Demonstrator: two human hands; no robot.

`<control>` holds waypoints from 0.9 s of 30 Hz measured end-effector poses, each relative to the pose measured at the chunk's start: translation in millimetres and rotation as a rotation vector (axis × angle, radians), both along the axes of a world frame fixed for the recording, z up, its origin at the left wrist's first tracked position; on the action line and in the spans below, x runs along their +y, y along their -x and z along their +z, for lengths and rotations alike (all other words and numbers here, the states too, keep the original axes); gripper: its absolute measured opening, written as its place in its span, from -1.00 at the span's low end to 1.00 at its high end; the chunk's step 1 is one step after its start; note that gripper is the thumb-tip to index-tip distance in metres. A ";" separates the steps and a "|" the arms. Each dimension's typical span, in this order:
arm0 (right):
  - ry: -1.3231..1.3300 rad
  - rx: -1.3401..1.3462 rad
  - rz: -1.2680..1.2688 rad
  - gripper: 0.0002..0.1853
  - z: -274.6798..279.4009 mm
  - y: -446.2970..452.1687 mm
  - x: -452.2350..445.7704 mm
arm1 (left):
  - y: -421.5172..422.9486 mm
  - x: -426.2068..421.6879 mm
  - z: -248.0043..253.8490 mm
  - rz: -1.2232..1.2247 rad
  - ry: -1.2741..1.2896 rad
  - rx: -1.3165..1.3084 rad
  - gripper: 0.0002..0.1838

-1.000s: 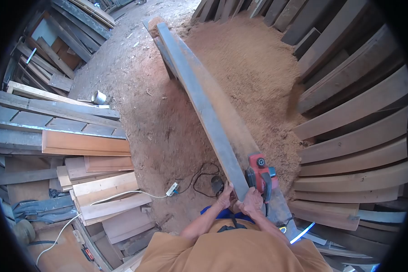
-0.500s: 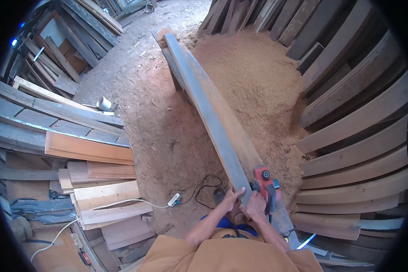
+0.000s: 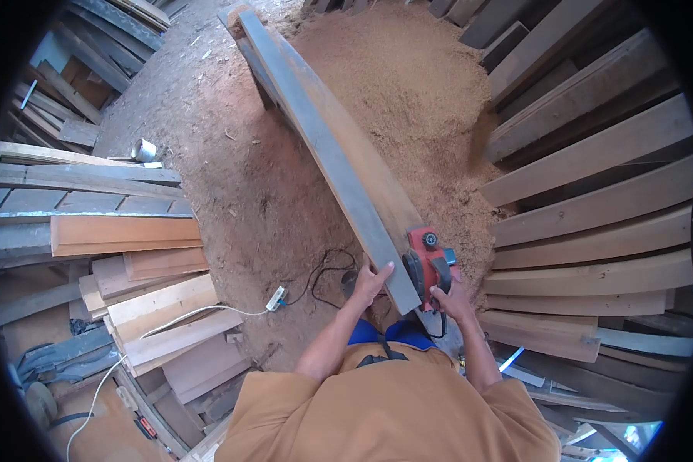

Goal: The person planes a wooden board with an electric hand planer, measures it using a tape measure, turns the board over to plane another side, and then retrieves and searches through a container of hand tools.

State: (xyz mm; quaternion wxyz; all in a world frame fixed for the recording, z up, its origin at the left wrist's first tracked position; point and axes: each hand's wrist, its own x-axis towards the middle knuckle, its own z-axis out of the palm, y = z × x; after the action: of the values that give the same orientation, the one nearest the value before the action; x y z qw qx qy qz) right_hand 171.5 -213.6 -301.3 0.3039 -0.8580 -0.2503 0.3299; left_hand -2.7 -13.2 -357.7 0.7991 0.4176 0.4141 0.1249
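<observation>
Planer (image 3: 426, 263), red, right hand (image 3: 454, 299) round black handle (image 3: 443, 269) (left hand (image 3: 368, 283) round grey plank (image 3: 325, 158))

No text, label, brand, number or sign can be read anywhere in this view.

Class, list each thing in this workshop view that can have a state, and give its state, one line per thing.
Left hand: closed on the near end of the grey board
Right hand: closed on the handle of the red planer
Grey board: lying lengthwise
Red planer: beside the board; running or off, cannot tell
White cable: draped over stacked boards
Socket block: on the ground
Sawdust: spread loose
</observation>
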 end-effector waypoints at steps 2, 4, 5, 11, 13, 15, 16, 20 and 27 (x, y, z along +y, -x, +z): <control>-0.014 0.161 -0.078 -0.52 6.2 3.0 9.4 | -3.9 0.0 17.2 -0.037 -0.264 0.169 0.29; 0.019 0.406 -0.223 -0.51 29.9 3.0 29.1 | -14.7 -9.9 48.7 0.024 -0.446 0.277 0.22; -0.042 0.431 -0.221 -0.49 24.4 1.3 25.3 | -20.6 -18.1 58.1 0.052 -0.532 0.332 0.19; -0.239 0.571 -0.264 -0.53 61.9 -18.3 20.1 | -51.9 -33.3 42.7 0.198 -0.729 0.549 0.25; -0.405 0.611 -0.324 -0.54 64.2 -22.6 6.0 | -53.6 -31.4 46.3 0.210 -0.723 0.497 0.22; -0.232 0.548 -0.181 -0.52 75.5 -42.0 -10.1 | -60.0 -34.7 47.8 0.225 -0.749 0.475 0.19; -0.139 0.518 -0.115 -0.51 85.0 -49.4 -17.5 | -67.7 -32.9 45.3 0.231 -0.781 0.477 0.17; -0.199 0.277 0.006 -0.47 113.3 -61.4 -30.1 | -97.5 -33.2 26.1 0.258 -0.735 0.529 0.16; -0.244 0.521 0.016 -0.55 143.0 -53.3 -47.5 | -69.6 -30.4 -0.6 0.275 -0.419 0.150 0.04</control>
State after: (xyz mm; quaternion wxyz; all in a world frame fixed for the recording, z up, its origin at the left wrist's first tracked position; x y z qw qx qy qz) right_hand 224.8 -261.1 -158.3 0.4566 -0.6994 -0.2082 0.5090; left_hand 66.9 -43.7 -358.3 0.6377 0.5217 0.4904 0.2840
